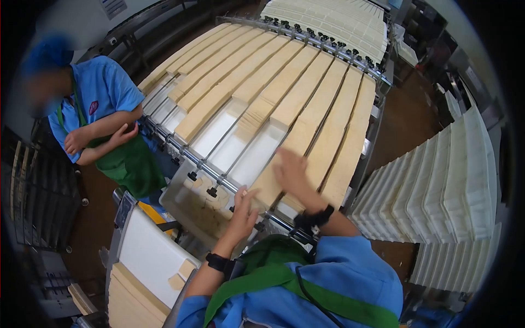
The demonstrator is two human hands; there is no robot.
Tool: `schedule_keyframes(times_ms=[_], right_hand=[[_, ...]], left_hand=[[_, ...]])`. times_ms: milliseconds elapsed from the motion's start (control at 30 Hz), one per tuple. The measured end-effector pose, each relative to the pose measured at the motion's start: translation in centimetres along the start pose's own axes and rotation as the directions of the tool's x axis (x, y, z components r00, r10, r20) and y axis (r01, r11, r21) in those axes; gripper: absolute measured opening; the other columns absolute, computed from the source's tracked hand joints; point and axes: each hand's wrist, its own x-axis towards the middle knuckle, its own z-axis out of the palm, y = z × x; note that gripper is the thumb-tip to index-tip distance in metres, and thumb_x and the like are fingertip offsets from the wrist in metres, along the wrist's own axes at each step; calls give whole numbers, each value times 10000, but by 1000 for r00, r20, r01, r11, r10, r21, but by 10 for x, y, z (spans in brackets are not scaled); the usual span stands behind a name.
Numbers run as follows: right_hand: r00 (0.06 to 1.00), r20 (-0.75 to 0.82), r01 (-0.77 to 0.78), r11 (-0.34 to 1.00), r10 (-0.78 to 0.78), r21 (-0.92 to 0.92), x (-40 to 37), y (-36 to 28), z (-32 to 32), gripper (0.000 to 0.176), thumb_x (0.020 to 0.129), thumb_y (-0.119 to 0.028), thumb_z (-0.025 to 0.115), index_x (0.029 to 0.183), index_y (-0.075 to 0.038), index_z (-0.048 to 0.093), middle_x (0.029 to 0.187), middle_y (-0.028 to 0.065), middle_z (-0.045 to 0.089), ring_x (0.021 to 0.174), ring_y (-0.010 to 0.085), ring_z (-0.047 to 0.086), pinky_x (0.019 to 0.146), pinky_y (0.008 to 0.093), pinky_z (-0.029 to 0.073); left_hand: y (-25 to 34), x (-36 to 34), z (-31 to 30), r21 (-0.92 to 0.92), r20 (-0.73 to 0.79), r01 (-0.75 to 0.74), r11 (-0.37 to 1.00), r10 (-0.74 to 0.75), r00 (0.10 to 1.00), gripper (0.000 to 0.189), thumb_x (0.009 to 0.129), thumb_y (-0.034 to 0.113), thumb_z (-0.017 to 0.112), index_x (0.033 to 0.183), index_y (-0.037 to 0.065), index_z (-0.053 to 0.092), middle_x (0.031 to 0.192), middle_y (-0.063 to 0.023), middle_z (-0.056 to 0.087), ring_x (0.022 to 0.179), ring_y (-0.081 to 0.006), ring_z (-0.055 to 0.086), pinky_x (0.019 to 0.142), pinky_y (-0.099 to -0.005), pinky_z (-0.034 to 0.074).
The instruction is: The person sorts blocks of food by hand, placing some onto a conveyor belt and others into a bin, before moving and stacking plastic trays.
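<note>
Long pale-yellow strips of soft sheet-like food (320, 117) lie side by side on a white conveyor, with thin metal rods between the lanes. My right hand (292, 175) is over one of the strips near its front end, a little blurred, fingers reaching forward and apart. Just in front of the metal crossbar (221, 179), my left hand (244, 214) is raised with its fingers loosely spread. Beside the right hand, several lanes end short and bare the white belt (257, 156). One strip (254, 121) shows cross cuts near its end.
Black clamp knobs (212, 192) line the bar. Below it stands a plastic bin (194, 210) with pale scraps. A co-worker (104, 120) stands at the left with folded arms. White stacked trays (437, 180) rise at the right; stacked pale sheets (131, 300) lie on a lower white belt.
</note>
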Motion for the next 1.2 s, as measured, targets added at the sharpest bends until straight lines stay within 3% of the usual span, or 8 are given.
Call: schedule_keyframes(times_ms=[100, 333, 467, 567, 633, 733, 833, 1200], right_hand=[[905, -59, 426, 894, -422, 137, -56, -30, 9, 375, 747, -186, 594, 1109, -99, 542, 1293, 124, 471, 1200, 260, 421, 901, 473, 282], [870, -160, 461, 884, -467, -73, -75, -42, 13, 246, 706, -115, 609, 942, -176, 646, 1314, 86, 467, 1187, 241, 436, 892, 456, 276], [868, -206, 452, 891, -452, -50, -75, -39, 21, 228, 697, -139, 643, 921, -178, 650, 1279, 77, 489, 1154, 234, 459, 886, 437, 288], [867, -245, 447, 895, -434, -5, -74, -39, 23, 238, 669, -164, 686, 904, -179, 655, 1244, 84, 509, 1129, 237, 479, 865, 427, 297], [869, -248, 443, 896, -428, 5, -75, -40, 24, 261, 650, -187, 715, 904, -185, 653, 1241, 81, 509, 1123, 238, 482, 865, 423, 297], [877, -233, 433, 901, -420, 2, -76, -42, 23, 301, 624, -203, 746, 909, -192, 651, 1249, 79, 503, 1124, 238, 481, 871, 425, 290], [889, -214, 420, 907, -405, 25, -75, -44, 18, 326, 613, -204, 760, 921, -204, 652, 1267, 80, 490, 1126, 240, 479, 880, 440, 278], [918, -198, 363, 930, -345, 64, -79, -39, 31, 290, 672, -193, 743, 946, -215, 653, 1317, 58, 433, 1159, 218, 437, 955, 444, 225]], left_hand=[[-12, -5, 0, -1, -39, 5, 1000, -6, 999, 560, 819, 66, 564, 1337, 45, 354, 1401, -200, 240, 1312, -329, 280, 1069, -379, 250], [-39, -42, -38, 102, -360, 1, 995, 36, 932, 624, 774, 6, 564, 1352, 33, 331, 1397, -213, 256, 1307, -351, 276, 1075, -404, 257], [-46, -91, -54, 142, -529, 254, 957, -144, 837, 683, 765, 1, 593, 1373, 33, 286, 1362, -245, 283, 1259, -396, 323, 1046, -425, 306], [-85, -153, -57, 502, -518, 432, 749, -140, 844, 668, 758, 5, 606, 1356, 23, 309, 1306, -256, 331, 1195, -425, 378, 980, -393, 380], [-86, -181, -49, 533, -497, 409, 741, -117, 860, 483, 751, 6, 591, 1219, 8, 472, 1177, -217, 475, 1076, -396, 481, 892, -377, 436], [-81, -196, -36, 682, -185, 230, 694, -141, 973, 257, 752, 10, 567, 1007, 6, 590, 999, -163, 577, 918, -360, 561, 804, -394, 466], [-88, -193, -29, 561, -497, 358, 746, -41, 867, 162, 738, 15, 564, 890, 16, 620, 904, -138, 604, 819, -347, 584, 744, -408, 477], [-90, -193, -29, 637, -544, 459, 619, -60, 837, 234, 680, 2, 578, 905, 39, 631, 939, -122, 575, 922, -307, 520, 842, -401, 416]])
